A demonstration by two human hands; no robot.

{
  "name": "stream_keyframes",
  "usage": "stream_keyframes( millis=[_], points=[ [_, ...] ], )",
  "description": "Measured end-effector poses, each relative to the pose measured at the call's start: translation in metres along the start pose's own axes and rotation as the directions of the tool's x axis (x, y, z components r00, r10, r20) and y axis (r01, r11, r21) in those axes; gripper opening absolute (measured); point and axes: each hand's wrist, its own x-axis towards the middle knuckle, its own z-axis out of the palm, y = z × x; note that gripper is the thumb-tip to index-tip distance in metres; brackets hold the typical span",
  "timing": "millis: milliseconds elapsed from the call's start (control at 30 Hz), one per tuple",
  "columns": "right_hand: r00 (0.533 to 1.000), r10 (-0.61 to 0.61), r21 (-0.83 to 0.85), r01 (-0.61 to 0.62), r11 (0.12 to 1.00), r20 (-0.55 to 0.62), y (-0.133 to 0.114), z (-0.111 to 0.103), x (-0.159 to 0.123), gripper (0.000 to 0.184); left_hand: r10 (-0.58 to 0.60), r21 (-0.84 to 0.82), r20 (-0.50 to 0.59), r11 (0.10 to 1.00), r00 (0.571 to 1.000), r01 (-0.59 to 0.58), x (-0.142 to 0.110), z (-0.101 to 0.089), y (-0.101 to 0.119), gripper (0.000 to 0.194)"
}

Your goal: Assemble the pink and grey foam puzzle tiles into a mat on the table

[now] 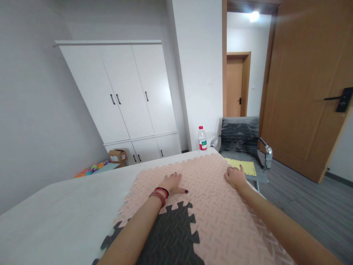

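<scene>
Some matting (pixel 215 206), bottle label (pixel 202 143) unreadable

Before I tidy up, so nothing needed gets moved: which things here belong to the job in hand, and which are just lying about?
Likely in the job:
pink foam mat, under the left hand
dark grey puzzle-edged foam mat

Seemingly just lying about:
red-capped plastic bottle
cardboard box
</scene>
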Motion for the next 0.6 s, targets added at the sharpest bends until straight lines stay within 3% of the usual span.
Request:
stream_keyframes(
  millis=[333,600],
  points=[
    [1.000,0.010,-0.006,-0.010,1.000,0.005,0.000,-0.002,-0.002,0.034,-0.013,0.053,-0.044,0.998,0.999,0.015,-0.021,-0.006,0.023,0.089],
    [0.998,-0.017,-0.043,0.019,0.999,0.056,-0.002,-0.008,-0.002,0.034,-0.166,0.076,-0.078,0.982,0.983,0.171,-0.036,-0.001,0.037,0.081]
  ],
)
